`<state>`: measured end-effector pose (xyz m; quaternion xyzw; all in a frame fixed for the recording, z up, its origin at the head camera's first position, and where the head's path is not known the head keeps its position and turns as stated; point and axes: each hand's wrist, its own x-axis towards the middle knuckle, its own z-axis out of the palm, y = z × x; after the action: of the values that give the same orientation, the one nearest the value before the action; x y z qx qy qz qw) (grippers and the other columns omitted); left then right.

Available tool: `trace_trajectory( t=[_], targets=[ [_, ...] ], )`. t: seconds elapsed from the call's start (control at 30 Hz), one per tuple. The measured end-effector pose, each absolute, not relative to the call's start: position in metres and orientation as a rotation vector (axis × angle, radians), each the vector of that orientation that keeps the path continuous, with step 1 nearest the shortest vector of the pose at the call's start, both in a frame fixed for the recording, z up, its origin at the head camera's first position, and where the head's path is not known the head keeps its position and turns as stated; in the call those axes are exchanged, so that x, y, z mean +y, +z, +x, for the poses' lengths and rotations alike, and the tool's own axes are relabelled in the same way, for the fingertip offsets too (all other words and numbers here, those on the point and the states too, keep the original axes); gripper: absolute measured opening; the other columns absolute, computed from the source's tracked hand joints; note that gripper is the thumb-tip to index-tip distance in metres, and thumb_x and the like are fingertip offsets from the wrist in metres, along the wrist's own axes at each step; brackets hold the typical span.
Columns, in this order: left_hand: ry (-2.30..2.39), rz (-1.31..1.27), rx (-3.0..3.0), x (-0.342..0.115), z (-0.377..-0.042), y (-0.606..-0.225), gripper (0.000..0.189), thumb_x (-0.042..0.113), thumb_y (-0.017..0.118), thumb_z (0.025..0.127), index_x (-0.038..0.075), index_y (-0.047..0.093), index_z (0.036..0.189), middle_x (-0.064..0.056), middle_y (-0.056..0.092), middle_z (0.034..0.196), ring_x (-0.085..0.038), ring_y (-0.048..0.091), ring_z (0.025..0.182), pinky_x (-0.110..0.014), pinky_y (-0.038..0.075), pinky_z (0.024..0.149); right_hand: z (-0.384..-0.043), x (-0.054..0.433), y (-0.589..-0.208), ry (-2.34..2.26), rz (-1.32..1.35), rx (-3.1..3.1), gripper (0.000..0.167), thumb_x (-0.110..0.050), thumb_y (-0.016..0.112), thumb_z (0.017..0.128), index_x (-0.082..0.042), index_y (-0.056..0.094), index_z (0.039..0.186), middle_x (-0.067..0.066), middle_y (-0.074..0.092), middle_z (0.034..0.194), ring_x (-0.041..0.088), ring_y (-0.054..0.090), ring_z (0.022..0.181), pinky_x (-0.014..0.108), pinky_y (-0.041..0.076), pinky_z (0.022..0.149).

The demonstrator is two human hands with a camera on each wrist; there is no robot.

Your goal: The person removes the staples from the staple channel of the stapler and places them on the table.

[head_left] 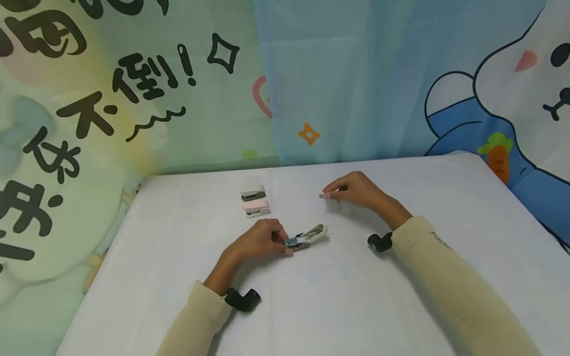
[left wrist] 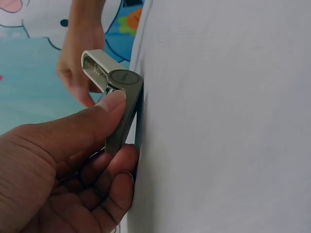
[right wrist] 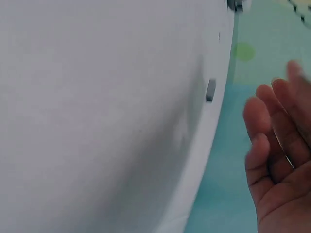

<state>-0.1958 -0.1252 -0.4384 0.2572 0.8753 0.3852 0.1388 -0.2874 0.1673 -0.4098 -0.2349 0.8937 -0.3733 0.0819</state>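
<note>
My left hand (head_left: 263, 240) grips a stapler (head_left: 317, 233) with a cream top and a grey-brown base. Its top is swung open, away from the base. In the left wrist view the thumb presses the stapler (left wrist: 124, 104) near its hinge, and the other fingers curl below. A small grey staple strip (right wrist: 210, 91) lies on the white table. Beside it, my right hand (right wrist: 282, 141) has its fingers loosely bent and apart from the strip. The head view has the right hand (head_left: 356, 189) over the table's far side, fingertips close to the strip (head_left: 321, 196).
A white and dark grey stapler (head_left: 253, 193) and a pink and white stapler (head_left: 257, 207) stand side by side, beyond the left hand. The white cloth-covered table (head_left: 338, 306) reaches back to a printed curtain (head_left: 356, 74). Each wrist wears a black camera mount.
</note>
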Motion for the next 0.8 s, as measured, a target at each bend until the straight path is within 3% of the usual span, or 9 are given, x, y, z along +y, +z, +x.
trace_trajectory(
  t=[0.2, 0.33, 0.43, 0.67, 0.8],
  targets=[
    [1.098, 0.769, 2.534, -0.119, -0.202, -0.441, 0.022, 0.015, 0.087, 0.074, 0.007, 0.071, 0.087, 0.004, 0.060, 0.082, -0.010, 0.057, 0.074, -0.025, 0.049, 0.067, -0.258, 0.163, -0.402, -1.021, -0.962, 2.505, 0.047, -0.032, 0.078, 0.084, -0.007, 0.068, 0.122, 0.008, 0.064, 0.122, 0.020, 0.062, 0.096, 0.039, 0.050, 0.081],
    [1.094, 0.789, 2.554, -0.115, -0.206, -0.440, 0.023, 0.017, 0.087, 0.074, 0.007, 0.071, 0.088, 0.004, 0.061, 0.082, -0.010, 0.057, 0.074, -0.025, 0.049, 0.067, -0.247, 0.159, -0.397, -0.962, -1.043, 2.382, 0.061, -0.033, 0.082, 0.080, -0.009, 0.061, 0.132, 0.009, 0.055, 0.134, 0.022, 0.061, 0.100, 0.041, 0.049, 0.083],
    [1.084, 0.795, 2.572, -0.113, -0.208, -0.440, 0.024, 0.018, 0.087, 0.074, 0.007, 0.071, 0.088, 0.005, 0.062, 0.082, -0.009, 0.057, 0.074, -0.025, 0.049, 0.067, -0.243, 0.158, -0.394, -0.935, -1.061, 2.346, 0.057, -0.029, 0.082, 0.080, -0.008, 0.063, 0.129, 0.009, 0.058, 0.130, 0.021, 0.059, 0.096, 0.037, 0.051, 0.076],
    [1.067, 0.782, 2.573, -0.109, -0.209, -0.437, 0.023, 0.018, 0.086, 0.075, 0.007, 0.071, 0.088, 0.004, 0.062, 0.081, -0.009, 0.058, 0.073, -0.025, 0.049, 0.067, -0.241, 0.161, -0.393, -0.838, -1.137, 2.377, 0.027, -0.016, 0.077, 0.085, -0.005, 0.073, 0.109, 0.001, 0.062, 0.095, 0.011, 0.057, 0.074, 0.028, 0.049, 0.063],
    [1.063, 0.788, 2.566, -0.103, -0.210, -0.436, 0.023, 0.018, 0.086, 0.076, 0.006, 0.071, 0.089, 0.004, 0.062, 0.081, -0.010, 0.058, 0.073, -0.025, 0.048, 0.066, -0.240, 0.166, -0.392, -0.773, -1.121, 2.420, 0.023, -0.011, 0.073, 0.088, -0.003, 0.073, 0.110, -0.001, 0.061, 0.095, 0.010, 0.054, 0.072, 0.027, 0.048, 0.062]
  ],
)
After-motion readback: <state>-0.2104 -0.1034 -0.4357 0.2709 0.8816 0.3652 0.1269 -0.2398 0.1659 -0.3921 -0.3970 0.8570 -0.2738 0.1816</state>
